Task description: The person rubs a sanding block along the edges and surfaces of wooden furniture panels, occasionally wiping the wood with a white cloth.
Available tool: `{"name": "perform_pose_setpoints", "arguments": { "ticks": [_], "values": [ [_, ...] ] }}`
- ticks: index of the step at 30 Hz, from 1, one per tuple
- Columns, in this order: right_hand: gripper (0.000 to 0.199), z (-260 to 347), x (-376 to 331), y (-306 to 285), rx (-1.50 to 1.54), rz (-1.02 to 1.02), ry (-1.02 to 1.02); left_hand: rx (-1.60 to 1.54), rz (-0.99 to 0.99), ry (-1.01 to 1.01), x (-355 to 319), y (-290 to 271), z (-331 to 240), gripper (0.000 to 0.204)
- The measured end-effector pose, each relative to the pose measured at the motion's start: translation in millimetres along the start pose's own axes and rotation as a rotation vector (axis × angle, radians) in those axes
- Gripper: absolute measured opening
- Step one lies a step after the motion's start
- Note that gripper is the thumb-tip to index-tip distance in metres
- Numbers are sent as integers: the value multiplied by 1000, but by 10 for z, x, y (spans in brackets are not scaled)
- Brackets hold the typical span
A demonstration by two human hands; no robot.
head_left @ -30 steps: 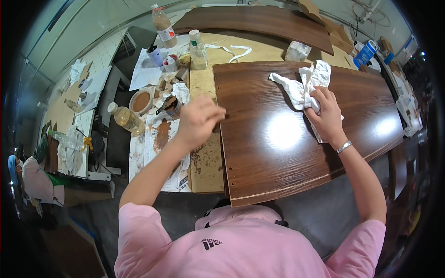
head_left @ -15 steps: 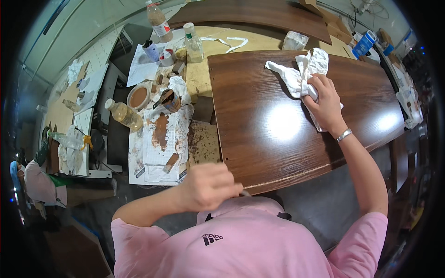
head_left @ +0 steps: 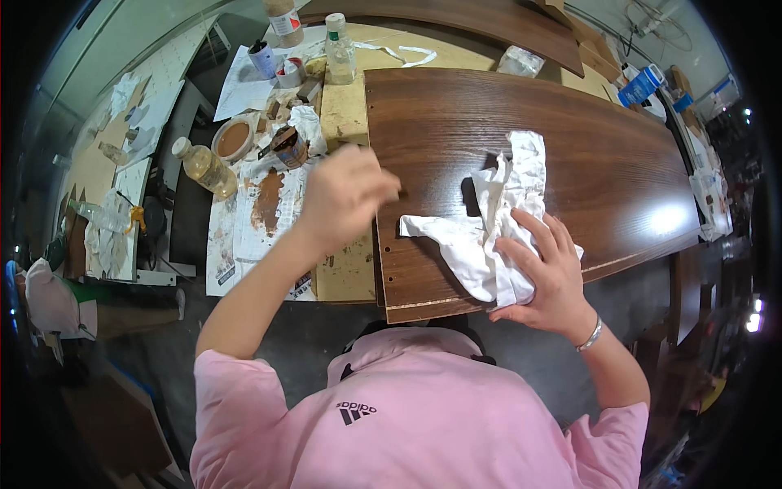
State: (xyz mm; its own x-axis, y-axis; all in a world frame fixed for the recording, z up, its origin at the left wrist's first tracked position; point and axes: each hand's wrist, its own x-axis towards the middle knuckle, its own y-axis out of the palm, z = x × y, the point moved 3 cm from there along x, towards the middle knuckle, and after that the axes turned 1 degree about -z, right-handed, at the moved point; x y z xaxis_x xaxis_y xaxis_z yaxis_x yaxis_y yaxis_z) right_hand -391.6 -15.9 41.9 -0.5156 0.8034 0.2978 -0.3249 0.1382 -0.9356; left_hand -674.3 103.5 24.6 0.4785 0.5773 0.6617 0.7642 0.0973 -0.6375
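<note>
A large dark-brown wooden panel [head_left: 570,138] lies across the workbench in front of me. My right hand [head_left: 547,269] presses flat on a crumpled white rag [head_left: 497,220] near the panel's front edge, fingers spread over the cloth. My left hand [head_left: 346,196] hovers at the panel's left edge with its fingers curled loosely; I see nothing in it. It hangs above a pale wooden block [head_left: 346,122] and stained paper sheets [head_left: 257,220].
Left of the panel stand a bowl of brown stain [head_left: 232,140], a small tin [head_left: 289,148], a bottle of yellowish liquid [head_left: 204,167], two more bottles [head_left: 338,49] and crumpled rags [head_left: 308,126]. A second dark panel [head_left: 456,16] lies at the back. A blue box [head_left: 642,84] sits far right.
My right hand has dragged the rag from the panel's far right toward its front middle. My left hand dropped near my chest, then rose again to the panel's left edge.
</note>
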Motion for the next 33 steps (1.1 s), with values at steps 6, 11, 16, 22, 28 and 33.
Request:
{"name": "perform_pose_setpoints", "arguments": {
  "ticks": [6,11,16,22,28,33],
  "values": [
    [83,89,130,78,-15,-69,50,25,84,-54,-120,-181,-40,9],
    [83,28,185,92,5,-89,81,46,31,-64,-152,-105,-72,8],
    [81,60,189,81,5,-114,104,-92,87,-37,-330,-210,-273,13],
    [81,9,167,103,21,-123,120,-35,36,16,-384,-219,-375,11],
    [83,53,178,98,2,-130,99,-72,121,47,-416,-293,-276,18],
    [71,-12,146,73,69,-112,126,-222,351,135,-463,-305,-719,18]
  ]
}}
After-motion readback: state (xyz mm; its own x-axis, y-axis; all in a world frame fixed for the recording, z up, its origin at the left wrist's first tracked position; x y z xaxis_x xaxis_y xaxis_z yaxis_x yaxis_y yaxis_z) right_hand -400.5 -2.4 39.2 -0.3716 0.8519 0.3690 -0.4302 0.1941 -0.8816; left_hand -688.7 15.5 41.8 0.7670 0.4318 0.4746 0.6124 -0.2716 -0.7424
